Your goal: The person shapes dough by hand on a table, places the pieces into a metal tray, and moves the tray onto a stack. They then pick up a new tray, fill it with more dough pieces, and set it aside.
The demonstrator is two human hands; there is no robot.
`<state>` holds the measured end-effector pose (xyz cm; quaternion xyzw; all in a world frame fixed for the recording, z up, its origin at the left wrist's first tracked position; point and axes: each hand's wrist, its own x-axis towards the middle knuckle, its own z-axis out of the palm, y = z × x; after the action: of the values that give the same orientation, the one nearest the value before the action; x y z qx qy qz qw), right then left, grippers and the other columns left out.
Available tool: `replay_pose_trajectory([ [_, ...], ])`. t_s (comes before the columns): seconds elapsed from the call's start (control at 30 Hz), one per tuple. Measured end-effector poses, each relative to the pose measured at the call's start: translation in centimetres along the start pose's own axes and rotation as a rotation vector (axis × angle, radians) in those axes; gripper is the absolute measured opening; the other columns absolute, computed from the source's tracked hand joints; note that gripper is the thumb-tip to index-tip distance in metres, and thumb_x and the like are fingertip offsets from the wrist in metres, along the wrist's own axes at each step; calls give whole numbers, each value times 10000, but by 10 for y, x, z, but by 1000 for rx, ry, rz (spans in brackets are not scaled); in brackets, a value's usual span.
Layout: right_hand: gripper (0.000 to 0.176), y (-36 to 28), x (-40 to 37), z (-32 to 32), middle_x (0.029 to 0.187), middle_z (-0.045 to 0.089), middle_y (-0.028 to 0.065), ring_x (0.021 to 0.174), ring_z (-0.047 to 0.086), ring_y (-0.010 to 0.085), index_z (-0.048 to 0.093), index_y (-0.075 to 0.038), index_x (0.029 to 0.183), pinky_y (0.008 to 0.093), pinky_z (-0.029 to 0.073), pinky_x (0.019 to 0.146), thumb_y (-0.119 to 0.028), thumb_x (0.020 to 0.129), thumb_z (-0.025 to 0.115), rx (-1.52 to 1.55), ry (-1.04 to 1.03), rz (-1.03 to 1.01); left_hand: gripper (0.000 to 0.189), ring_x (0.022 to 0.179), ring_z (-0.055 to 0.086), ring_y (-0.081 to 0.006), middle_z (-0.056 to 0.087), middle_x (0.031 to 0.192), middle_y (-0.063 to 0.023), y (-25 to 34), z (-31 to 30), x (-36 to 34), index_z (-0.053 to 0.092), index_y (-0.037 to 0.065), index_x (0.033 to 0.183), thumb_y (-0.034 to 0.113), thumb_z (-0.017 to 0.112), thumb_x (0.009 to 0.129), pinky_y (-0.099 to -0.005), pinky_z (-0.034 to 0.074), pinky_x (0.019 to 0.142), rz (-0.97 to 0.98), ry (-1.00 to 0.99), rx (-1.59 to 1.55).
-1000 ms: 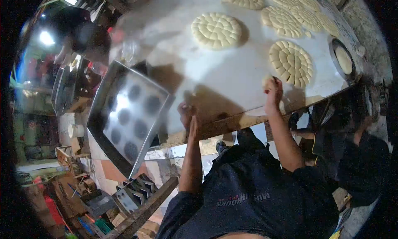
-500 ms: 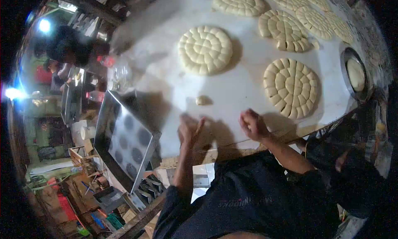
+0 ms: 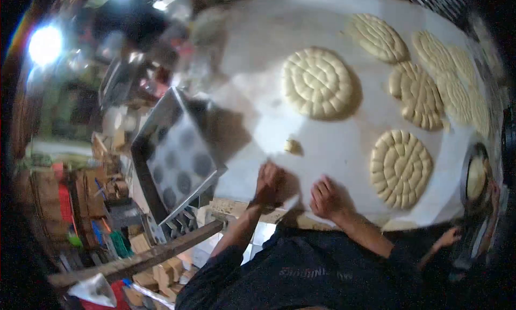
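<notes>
Over the near edge of the pale table [image 3: 258,178], my left hand [image 3: 270,180] is closed with its fingers curled; whatever is inside it, if anything, is hidden. My right hand [image 3: 325,198] rests to its right, fingers bent and pressed together, and its palm is out of sight. A small dough piece [image 3: 292,145] lies just beyond my left hand. Farther out sits a round of dough cut into segments [image 3: 317,83]. Another segmented round [image 3: 401,169] is to the right of my right hand.
More cut dough rounds [image 3: 416,95] lie at the far right, near a metal bowl with dough [image 3: 476,176]. A tilted metal tray with dark round marks [image 3: 219,173] stands at the left. Another person's hand [image 3: 447,238] shows at the lower right.
The camera view has shifted and turned, so the dough rounds appear farther right and lower. My left hand's fingers are more curled, and my hands appear closer together.
</notes>
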<state>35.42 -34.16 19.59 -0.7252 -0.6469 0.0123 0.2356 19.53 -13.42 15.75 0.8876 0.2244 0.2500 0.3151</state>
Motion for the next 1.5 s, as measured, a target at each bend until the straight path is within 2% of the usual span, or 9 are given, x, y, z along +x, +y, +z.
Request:
replay_pose_trajectory([
  [0.13,127,55,-22,-23,825,542,163,899,534,376,568,-22,759,516,425,961,-146,749,594,39,40,61,488,1277,443,-391,428,1384,-234,-157,-32,-61,483,-8,1265,224,627,860,-424,367,1088,-705,-227,-855],
  [0.2,132,64,23,-35,858,513,193,916,507,401,534,5,805,555,398,960,-106,763,593,-115,168,210,458,1184,540,-239,505,1318,-172,-218,-43,-39,468,-21,1321,247,517,954,-350,407,1070,-484,-299,-714],
  [0.3,91,49,72,-9,922,495,196,887,458,401,489,1,863,496,364,816,-62,829,545,-108,381,428,304,1130,560,-268,599,1149,-99,-65,-45,70,568,53,1123,283,522,931,-389,434,942,-1,33,229],
  [0.6,67,-17,2,-7,900,585,172,910,567,355,572,-7,877,436,453,864,-69,851,568,117,93,585,348,991,571,-356,617,977,-172,-5,-97,-53,582,55,1145,112,639,807,-413,456,888,-493,-289,-625],
  [0.73,197,-39,51,-37,957,650,158,837,651,233,630,16,984,357,543,709,-134,917,521,730,-72,1131,517,1036,593,-372,603,1141,-198,24,-220,-13,530,31,1249,81,723,772,-394,494,884,38,-216,-317],
  [0.9,219,-183,215,-52,972,625,145,871,633,272,608,-1,1021,353,510,803,-159,870,617,447,200,85,454,1004,598,-411,621,1081,-224,-15,-281,35,543,8,1189,67,702,768,-427,504,812,-32,-15,40],
  [1.2,141,-166,222,-26,847,630,132,960,619,315,635,-22,879,507,458,942,-108,772,666,257,434,-52,744,1036,602,-361,611,1160,-212,11,-287,57,401,-12,1371,141,773,745,-409,490,895,-186,-189,139],
  [1.37,47,-51,49,-6,778,588,106,783,588,304,571,-54,782,419,470,748,-71,764,611,108,535,602,657,978,599,-243,601,1177,-150,62,-161,100,466,40,1323,77,768,741,-347,503,858,32,-103,-168],
  [1.5,125,1,-55,12,778,545,149,802,548,368,561,-84,771,489,438,771,-174,730,637,80,372,682,605,869,622,-225,627,1061,-137,162,13,135,566,100,1261,330,801,752,-352,543,689,-11,-783,-337],
])
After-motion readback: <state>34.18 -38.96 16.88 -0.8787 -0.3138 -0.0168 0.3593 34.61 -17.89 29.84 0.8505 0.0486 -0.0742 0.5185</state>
